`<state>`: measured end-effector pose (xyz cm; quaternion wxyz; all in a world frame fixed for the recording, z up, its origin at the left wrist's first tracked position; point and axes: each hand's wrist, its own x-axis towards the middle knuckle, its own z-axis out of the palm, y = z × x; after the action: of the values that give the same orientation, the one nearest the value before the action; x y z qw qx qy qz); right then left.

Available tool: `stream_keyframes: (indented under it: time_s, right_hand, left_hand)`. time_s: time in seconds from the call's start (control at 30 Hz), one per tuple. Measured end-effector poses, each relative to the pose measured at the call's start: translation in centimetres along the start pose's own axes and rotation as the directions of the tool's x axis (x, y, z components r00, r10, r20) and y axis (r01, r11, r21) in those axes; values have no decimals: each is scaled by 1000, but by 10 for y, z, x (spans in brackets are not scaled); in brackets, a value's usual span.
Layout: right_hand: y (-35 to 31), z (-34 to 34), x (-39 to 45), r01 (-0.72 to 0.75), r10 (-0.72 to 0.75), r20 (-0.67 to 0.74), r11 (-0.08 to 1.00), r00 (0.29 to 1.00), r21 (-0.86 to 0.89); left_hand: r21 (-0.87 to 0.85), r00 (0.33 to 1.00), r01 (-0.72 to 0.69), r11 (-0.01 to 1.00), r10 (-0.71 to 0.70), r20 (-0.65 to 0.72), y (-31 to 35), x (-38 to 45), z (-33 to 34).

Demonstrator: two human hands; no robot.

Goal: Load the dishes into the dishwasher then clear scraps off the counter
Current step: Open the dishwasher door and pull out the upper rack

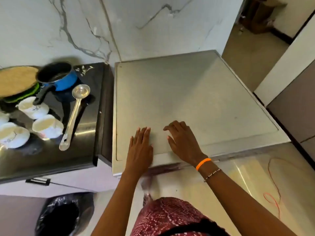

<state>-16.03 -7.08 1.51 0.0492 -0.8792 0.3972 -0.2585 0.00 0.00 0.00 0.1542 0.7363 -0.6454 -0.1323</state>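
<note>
The dishwasher (187, 92) is a steel-topped unit, closed, right of the black counter (51, 160). My left hand (140, 149) and my right hand (182, 142) lie flat and empty on its top near the front edge. On the counter stand a blue saucepan (58, 77), a steel ladle (73, 116), several white cups (47, 126) and stacked plates (17, 82). Pale scraps (85, 68) lie at the counter's back right corner.
A bin lined with a black bag (64, 213) stands on the floor below the counter. A marble wall rises behind. An orange cord (272, 184) trails on the floor to the right. A doorway opens at the far right.
</note>
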Motion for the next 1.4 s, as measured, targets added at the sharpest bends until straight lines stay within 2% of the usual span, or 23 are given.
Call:
stream_keyframes:
  time_s: [0.1,0.2,0.27,0.33,0.37,0.4,0.43,0.53,0.6,0.73,0.83,0.93,1.17,1.3,1.33,1.4]
  right_hand:
    - [6,-6,-51,-163,167,-51,984,985,76]
    - [9,-3,-109,-322,339,-9,902,941,287]
    - [8,-5,-133,-478,525,56,720,849,502]
    - [10,-6,-145,-608,732,203,341,650,717]
    - [11,-6,-147,-606,771,302,134,560,784]
    - [16,-5,-148,-583,772,390,-32,501,812]
    - [20,-4,-145,-571,753,456,-132,474,811]
    - [24,-3,-135,-536,740,519,-254,428,805]
    - [24,-2,-129,-442,755,525,-346,392,828]
    - [27,2,-124,-300,670,615,-537,416,789]
    - [30,1,-125,-281,639,649,-588,413,758]
    - [30,-2,-124,-307,622,646,-572,443,760]
    - [23,-4,-124,-444,626,651,-482,429,755]
    - [12,-7,-121,-484,708,611,-421,354,767]
    - [6,-8,-123,-488,750,588,-408,302,771]
    - [-9,-3,-137,-434,836,527,-424,149,795]
  left_hand:
    - [32,979,-38,999,44,-197,13,-35,26]
    - [4,951,-65,998,63,-301,33,-66,41]
    - [65,955,-66,996,82,-286,46,-84,49]
    - [81,963,-92,992,109,-245,55,-102,55]
    - [76,965,-97,992,112,-236,59,-108,57]
    - [72,968,-96,993,110,-226,62,-112,57]
    - [79,970,-94,993,109,-219,63,-115,56]
    - [78,981,-45,996,59,-187,68,-127,50]
    - [66,981,-8,998,21,-191,70,-134,46]
    - [72,987,-10,997,22,-159,66,-149,46]
    - [44,986,25,999,-18,-163,63,-156,47]
    - [-14,981,69,998,-71,-180,64,-163,49]
    - [-42,990,66,997,-71,-122,63,-179,53]
    - [-71,990,82,994,-89,-105,55,-190,53]
    - [-71,990,81,994,-89,-112,54,-191,53]
    - [-66,986,79,995,-88,-139,51,-192,53]
